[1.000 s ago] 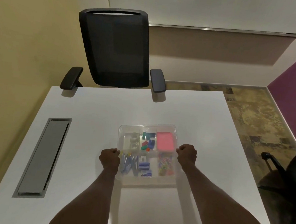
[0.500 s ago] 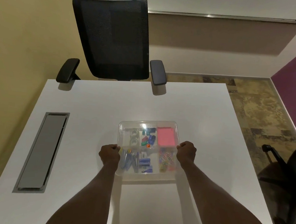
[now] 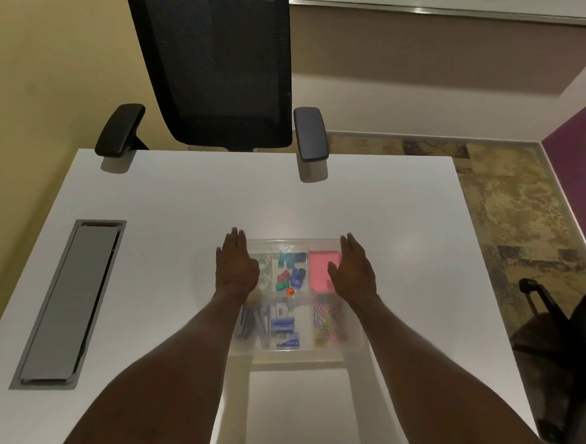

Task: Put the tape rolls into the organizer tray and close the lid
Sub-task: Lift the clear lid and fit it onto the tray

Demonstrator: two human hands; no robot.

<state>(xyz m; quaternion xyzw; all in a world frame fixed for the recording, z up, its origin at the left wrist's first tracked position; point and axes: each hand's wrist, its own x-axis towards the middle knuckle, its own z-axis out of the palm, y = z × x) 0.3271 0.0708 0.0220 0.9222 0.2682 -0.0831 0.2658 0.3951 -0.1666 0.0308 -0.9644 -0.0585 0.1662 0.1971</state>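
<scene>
Head view. We see the clear plastic compartmented organizer tray on the white surface, its clear lid in place. Two clear tape rolls lie in its far-left compartment, partly hidden. Our left hand and right hand rest flat on top, fingers extended, gripping nothing.
</scene>
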